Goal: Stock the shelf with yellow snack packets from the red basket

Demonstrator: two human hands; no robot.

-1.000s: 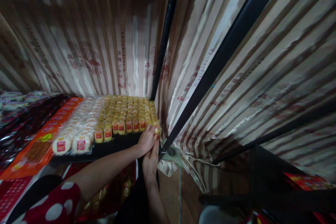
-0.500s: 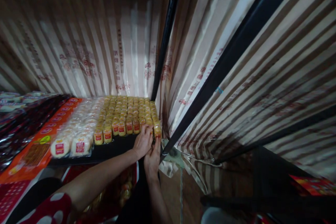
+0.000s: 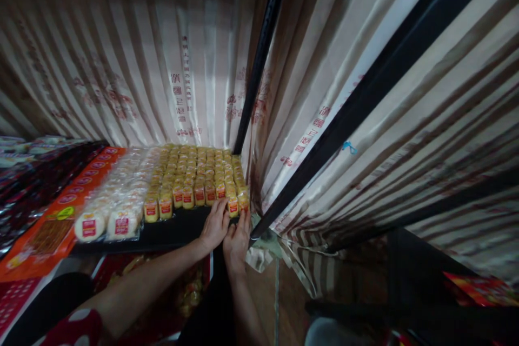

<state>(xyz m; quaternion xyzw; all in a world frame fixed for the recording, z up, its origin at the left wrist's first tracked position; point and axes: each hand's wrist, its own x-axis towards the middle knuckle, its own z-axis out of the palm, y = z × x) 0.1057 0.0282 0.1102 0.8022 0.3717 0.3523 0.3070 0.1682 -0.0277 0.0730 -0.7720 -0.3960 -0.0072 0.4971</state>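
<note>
Small yellow wrapped cakes [image 3: 188,173] with red labels stand in tight rows on a dark shelf [image 3: 162,233]. My left hand [image 3: 214,226] is at the front of the right-hand rows. Its fingers stretch forward, with the tips by the left side of a front wrapped cake [image 3: 233,207]. My right hand [image 3: 237,240] lies close beside it, fingers extended up against the front of the outermost wrapped cake [image 3: 243,198]. Neither hand is closed round a cake; some fingertips are hard to make out in the dim light.
Left of the yellow cakes are round white packaged cakes [image 3: 122,224], an orange snack packet [image 3: 60,211] and dark shiny packets [image 3: 44,189]. Below the shelf is a red box [image 3: 152,319] of wrapped items. A dark post [image 3: 316,162] and pleated curtains [image 3: 211,65] border the right and back.
My left hand has drawn back slightly to the left, uncovering the red-labelled fronts of cakes near the right end. My right hand stays at the outermost row. The view has shifted slightly.
</note>
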